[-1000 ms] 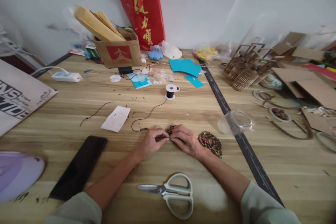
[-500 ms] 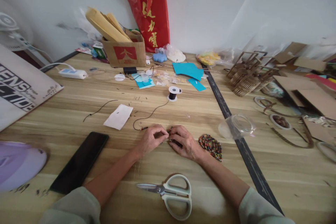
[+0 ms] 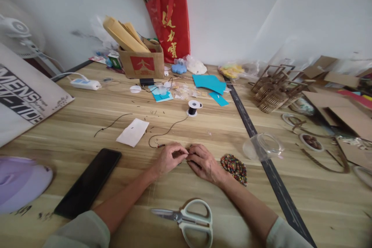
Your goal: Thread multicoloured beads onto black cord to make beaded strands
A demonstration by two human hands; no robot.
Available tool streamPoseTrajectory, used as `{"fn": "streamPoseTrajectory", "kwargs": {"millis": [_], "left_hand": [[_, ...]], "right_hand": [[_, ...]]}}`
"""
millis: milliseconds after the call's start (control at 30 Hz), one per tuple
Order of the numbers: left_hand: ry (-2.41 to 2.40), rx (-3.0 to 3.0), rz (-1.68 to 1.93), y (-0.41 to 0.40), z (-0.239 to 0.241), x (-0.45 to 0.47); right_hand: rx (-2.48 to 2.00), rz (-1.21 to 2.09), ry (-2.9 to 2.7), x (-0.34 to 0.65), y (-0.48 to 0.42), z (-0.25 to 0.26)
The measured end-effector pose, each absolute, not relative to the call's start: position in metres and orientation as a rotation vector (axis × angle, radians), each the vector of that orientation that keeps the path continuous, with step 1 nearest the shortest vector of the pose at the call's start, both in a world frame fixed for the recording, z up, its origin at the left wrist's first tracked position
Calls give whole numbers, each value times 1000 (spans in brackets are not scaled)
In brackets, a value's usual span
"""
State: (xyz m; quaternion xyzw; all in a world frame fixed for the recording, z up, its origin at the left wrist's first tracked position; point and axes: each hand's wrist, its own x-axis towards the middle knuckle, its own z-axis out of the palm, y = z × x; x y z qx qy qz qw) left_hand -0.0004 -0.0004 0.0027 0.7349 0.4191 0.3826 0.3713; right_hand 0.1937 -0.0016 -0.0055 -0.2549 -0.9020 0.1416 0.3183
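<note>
The left hand [image 3: 171,158] and the right hand [image 3: 205,162] met over the table [image 3: 162,192]. A little bunch of beads [image 3: 188,148] peeked out at their fingertips, on the far side, right between the two hands. The left thumb and first finger were pinched together and looked to be gripping that bunch, but the bit they held was too small to tell. The right fingers were curled down over the beads and seemed to hold them too, hiding most of them. So I could not tell which way that bunch lay.

A short row of beads [image 3: 161,146] lay just past the left hand's knuckles, so the left hand was nearer to it. The row lay sideways. From its left end, black string [image 3: 167,130] bent around and ran away to the right, up to a white spool [image 3: 193,107] that stood beyond both hands.

A coiled pile of beads [image 3: 235,168] sat just beside the right wrist. Scissors [image 3: 196,219] lay on the near side, pointing left.
</note>
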Motion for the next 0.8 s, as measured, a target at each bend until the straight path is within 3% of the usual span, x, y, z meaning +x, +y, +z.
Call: {"fn": "streamPoseTrajectory", "kwargs": {"millis": [800], "left_hand": [[1089, 1948, 958, -2, -2, 1]], "right_hand": [[-714, 616, -2075, 197, -1, -4]]}}
